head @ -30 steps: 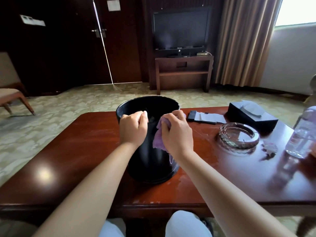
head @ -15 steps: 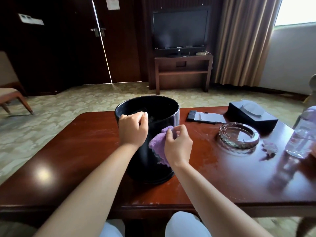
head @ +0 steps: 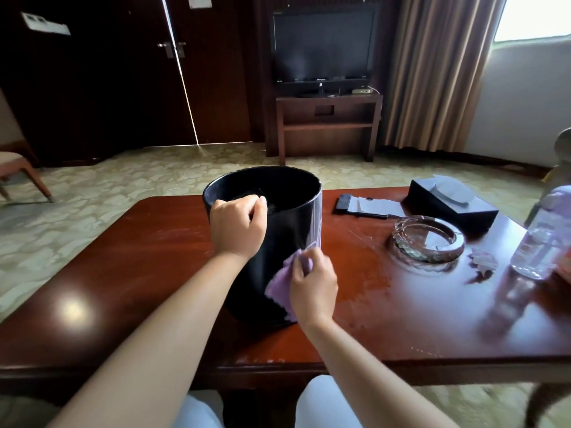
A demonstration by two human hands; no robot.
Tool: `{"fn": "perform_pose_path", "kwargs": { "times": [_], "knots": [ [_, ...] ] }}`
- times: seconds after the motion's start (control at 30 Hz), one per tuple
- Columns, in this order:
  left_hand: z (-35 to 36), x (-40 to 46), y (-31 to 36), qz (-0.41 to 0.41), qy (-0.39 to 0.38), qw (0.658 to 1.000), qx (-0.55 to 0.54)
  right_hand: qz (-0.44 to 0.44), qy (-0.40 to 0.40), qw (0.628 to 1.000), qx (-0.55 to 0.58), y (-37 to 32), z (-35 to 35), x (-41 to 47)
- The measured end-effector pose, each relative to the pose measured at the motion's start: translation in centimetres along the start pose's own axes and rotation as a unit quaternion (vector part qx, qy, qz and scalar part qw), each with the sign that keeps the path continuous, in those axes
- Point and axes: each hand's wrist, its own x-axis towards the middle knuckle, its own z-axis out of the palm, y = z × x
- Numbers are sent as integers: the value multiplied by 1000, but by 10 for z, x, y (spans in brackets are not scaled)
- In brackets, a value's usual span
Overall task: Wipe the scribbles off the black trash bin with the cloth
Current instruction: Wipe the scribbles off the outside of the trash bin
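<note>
Left hand (head: 238, 225) grips near rim of black trash bin (head: 287, 211) on desk (head: 154, 257). Right hand (head: 313, 287) pinches purple cloth (head: 282, 282) against bin's lower right wall.

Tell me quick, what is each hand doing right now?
Left hand: grips the near rim of the black trash bin.
Right hand: holds the purple cloth against the bin's side.
</note>
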Motion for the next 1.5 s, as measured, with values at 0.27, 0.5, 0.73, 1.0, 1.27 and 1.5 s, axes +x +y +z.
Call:
{"fn": "perform_pose_path", "kwargs": {
  "times": [0.27,0.5,0.73,1.0,1.27,1.5],
  "knots": [
    [1,-1,-3,17,-11,1000,13,-82,81,990,83,-19,-3,19],
    [1,-1,-4,28,-9,999,23,75,55,994,57,35,17,-6],
    [1,-2,-2,27,-7,999,25,178,2,984,5,45,11,3],
    [2,-2,-3,26,-5,999,22,90,82,982,147,27,14,16],
    [1,-2,-2,27,1,999,25,183,-36,982,23,60,10,2],
    [2,-3,-1,26,2,999,21,17,51,984,172,-11,-11,45]
  ]
}}
